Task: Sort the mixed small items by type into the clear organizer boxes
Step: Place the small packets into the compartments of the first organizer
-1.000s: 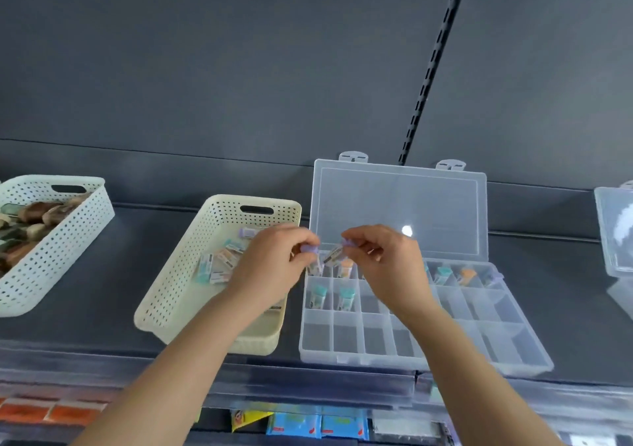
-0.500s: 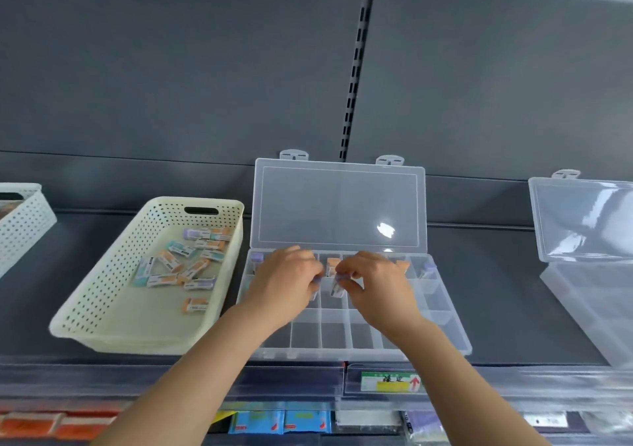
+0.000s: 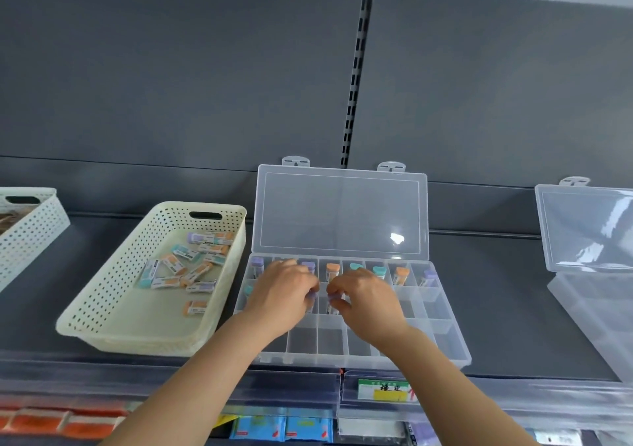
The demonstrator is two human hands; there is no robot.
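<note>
A clear organizer box (image 3: pixel 448 346) lies open on the shelf, its lid (image 3: pixel 339 212) standing up behind. Its back row holds small capped tubes in purple, orange and teal, one per compartment. My left hand (image 3: pixel 284 295) pinches a purple-capped tube (image 3: pixel 311 296) over the middle row. My right hand (image 3: pixel 366 298) pinches another purple-capped tube (image 3: pixel 331 300) beside it. A cream perforated basket (image 3: pixel 113 308) to the left holds several loose tubes (image 3: pixel 185 267) of mixed colours.
A white perforated basket (image 3: pixel 30 230) sits at the far left. A second clear organizer box (image 3: pixel 589 233) stands open at the right edge. The shelf front has a clear rail with a price label (image 3: pixel 383 390). Packaged goods show on the shelf below.
Both hands have come down from above the box's back row into the middle row, each still holding a purple-capped tube. The view has shifted, so the box sits more central.
</note>
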